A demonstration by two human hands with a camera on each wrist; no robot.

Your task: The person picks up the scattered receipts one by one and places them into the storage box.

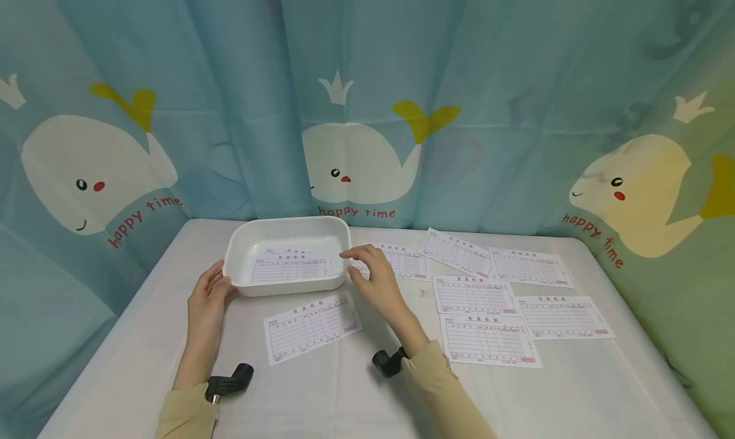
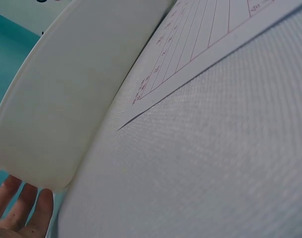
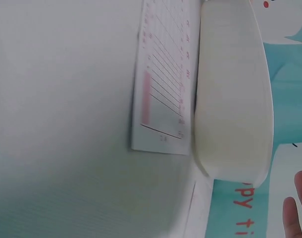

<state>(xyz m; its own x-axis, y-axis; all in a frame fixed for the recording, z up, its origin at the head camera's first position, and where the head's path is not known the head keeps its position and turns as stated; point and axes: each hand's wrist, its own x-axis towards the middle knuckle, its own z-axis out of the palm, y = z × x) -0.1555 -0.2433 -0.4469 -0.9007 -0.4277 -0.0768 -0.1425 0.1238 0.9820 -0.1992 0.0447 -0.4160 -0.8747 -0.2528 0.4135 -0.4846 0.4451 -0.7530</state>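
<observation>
A white plastic basin [image 1: 287, 287] sits near the back left of the table, with several printed paper slips [image 1: 289, 270] lying inside it. At its left end my left hand [image 1: 208, 302] holds the rim and wall; in the left wrist view its fingers [image 2: 39, 215] touch the basin's end. My right hand [image 1: 376, 279] is beside the right end, fingers loosely bent and holding nothing. The right wrist view shows those fingers [image 3: 292, 218] apart from the basin wall [image 3: 235, 99]. One ruled slip [image 1: 312, 327] lies on the table in front of the basin.
To the right lie several more slips, some overlapping, among them one near the front [image 1: 490, 343] and one at the far right [image 1: 565, 318]. Another slip [image 1: 402, 262] extends behind my right hand. A blue whale-print curtain [image 1: 367, 43] hangs along the table's back edge.
</observation>
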